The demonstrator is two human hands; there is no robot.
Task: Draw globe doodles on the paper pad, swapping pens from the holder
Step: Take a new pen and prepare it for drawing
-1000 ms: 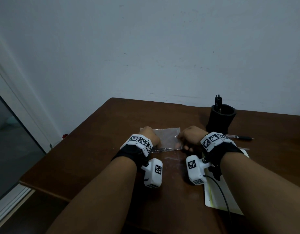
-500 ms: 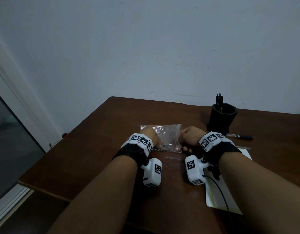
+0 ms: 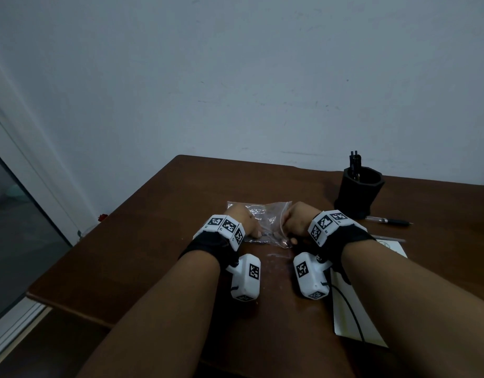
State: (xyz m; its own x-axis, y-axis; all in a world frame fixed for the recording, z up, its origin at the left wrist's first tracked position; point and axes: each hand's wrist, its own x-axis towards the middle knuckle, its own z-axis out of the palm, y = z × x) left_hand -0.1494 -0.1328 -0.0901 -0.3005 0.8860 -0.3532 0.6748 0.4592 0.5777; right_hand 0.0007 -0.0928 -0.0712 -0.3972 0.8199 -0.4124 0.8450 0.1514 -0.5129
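Observation:
A clear plastic bag (image 3: 265, 216) lies on the brown table between my hands. My left hand (image 3: 245, 221) pinches its left near edge and my right hand (image 3: 296, 222) grips its right side with curled fingers. A black pen holder (image 3: 358, 193) with dark pens (image 3: 355, 159) sticking out stands at the back right. A black pen (image 3: 388, 221) lies on the table just in front of the holder. The white paper pad (image 3: 352, 309) lies under my right forearm, mostly hidden, with a faint doodle at its far corner.
The table's left edge (image 3: 104, 233) runs diagonally; beyond it is the floor and a glass door. The wall stands close behind the table. White tracker boxes hang from both wrists just above the tabletop.
The bag's right side has lifted and crumpled a little between my hands. Both hands stay at about the same spot.

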